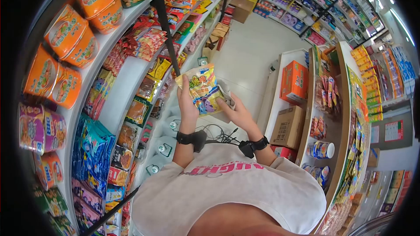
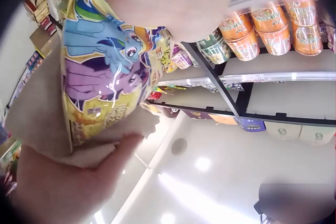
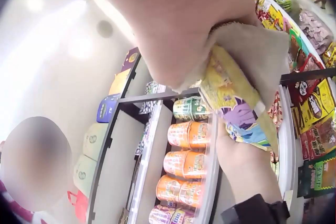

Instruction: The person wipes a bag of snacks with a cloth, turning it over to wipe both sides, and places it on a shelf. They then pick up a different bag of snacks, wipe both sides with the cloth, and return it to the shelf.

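Observation:
A yellow snack bag printed with cartoon ponies is held up in front of the chest, over the aisle. My left hand grips its left side, the thumb lying over the front. On the other side, my right hand holds a grey cloth against the bag's right edge. In the left wrist view the cloth spreads behind the bag, with the right thumb near the bag's lower edge. From the right wrist, the cloth covers part of the bag.
Left of me, shelves carry orange instant-noodle tubs, blue snack packs and red packets. Large water bottles stand low beside them. To the right, a shelf holds an orange box and a cardboard carton. Black cables hang near the waist.

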Available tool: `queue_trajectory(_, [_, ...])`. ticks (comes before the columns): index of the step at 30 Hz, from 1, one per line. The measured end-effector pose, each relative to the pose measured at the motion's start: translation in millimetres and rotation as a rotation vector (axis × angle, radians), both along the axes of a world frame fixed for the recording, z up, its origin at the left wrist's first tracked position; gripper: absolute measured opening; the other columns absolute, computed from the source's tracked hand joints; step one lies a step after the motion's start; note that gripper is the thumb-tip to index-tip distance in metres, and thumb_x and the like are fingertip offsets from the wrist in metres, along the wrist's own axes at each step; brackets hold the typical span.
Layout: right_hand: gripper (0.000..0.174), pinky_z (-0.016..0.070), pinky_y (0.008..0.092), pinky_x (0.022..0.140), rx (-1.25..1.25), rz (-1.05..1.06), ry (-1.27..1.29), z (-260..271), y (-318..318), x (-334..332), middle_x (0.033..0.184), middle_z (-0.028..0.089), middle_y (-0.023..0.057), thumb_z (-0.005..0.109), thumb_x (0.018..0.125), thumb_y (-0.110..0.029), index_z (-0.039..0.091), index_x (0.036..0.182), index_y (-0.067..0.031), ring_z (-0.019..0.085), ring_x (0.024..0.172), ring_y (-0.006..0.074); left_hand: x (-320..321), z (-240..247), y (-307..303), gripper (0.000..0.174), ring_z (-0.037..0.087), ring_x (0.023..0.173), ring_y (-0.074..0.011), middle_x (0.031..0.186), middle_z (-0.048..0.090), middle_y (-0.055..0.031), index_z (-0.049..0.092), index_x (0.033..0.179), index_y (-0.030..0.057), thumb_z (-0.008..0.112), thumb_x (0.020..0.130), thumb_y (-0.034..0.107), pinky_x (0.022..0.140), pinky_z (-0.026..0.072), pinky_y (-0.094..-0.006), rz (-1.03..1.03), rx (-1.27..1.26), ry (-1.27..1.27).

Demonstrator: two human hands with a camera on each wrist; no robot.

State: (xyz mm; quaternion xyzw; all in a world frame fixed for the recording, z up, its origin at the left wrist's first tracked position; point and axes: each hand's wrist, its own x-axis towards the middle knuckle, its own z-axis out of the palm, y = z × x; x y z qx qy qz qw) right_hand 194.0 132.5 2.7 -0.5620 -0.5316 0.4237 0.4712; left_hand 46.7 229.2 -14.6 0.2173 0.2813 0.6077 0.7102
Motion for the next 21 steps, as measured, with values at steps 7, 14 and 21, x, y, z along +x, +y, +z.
queue_trajectory(7, [0.035, 0.0509, 0.0341, 0.074, 0.041, -0.380, -0.236, -1.7, -11.3, 21.4, 0.101, 0.069, 0.0185, 0.064, 0.093, -0.012, 0.055, 0.125, -0.0003, 0.065, 0.091, 0.0212, 26.6, -35.3, -4.1, 0.071, 0.047, 0.127, -0.0213, 0.141, 0.045, -0.0163, 0.025, 0.150, -0.0004, 0.065, 0.096, 0.025, 0.104, 0.0414, -0.0347, 0.013, 0.192, 0.482])
queue_trajectory(14, [0.073, 0.0362, 0.0424, 0.111, 0.443, -0.090, -0.474, 7.9, -25.5, 12.3, 0.150, 0.041, 0.0216, 0.069, 0.077, 0.003, 0.044, 0.145, -0.0082, 0.038, 0.140, 0.0376, 77.1, 1.5, -37.0, 0.063, 0.043, 0.129, -0.0169, 0.143, 0.041, -0.0109, 0.031, 0.147, 0.0015, 0.057, 0.101, 0.037, 0.105, 0.0380, -0.0311, -0.205, 0.123, 0.149])
queue_trajectory(21, [0.069, 0.0274, 0.0436, 0.118, 0.477, 0.033, -0.495, 18.0, -64.9, 83.7, 0.155, 0.033, 0.0191, 0.066, 0.080, 0.002, 0.046, 0.144, -0.0104, 0.029, 0.145, 0.0362, 120.8, 15.3, -36.0, 0.049, 0.063, 0.109, -0.0221, 0.123, 0.064, -0.0077, 0.053, 0.133, 0.0100, 0.039, 0.104, 0.047, 0.095, 0.0496, -0.0367, -0.239, 0.010, -0.224])
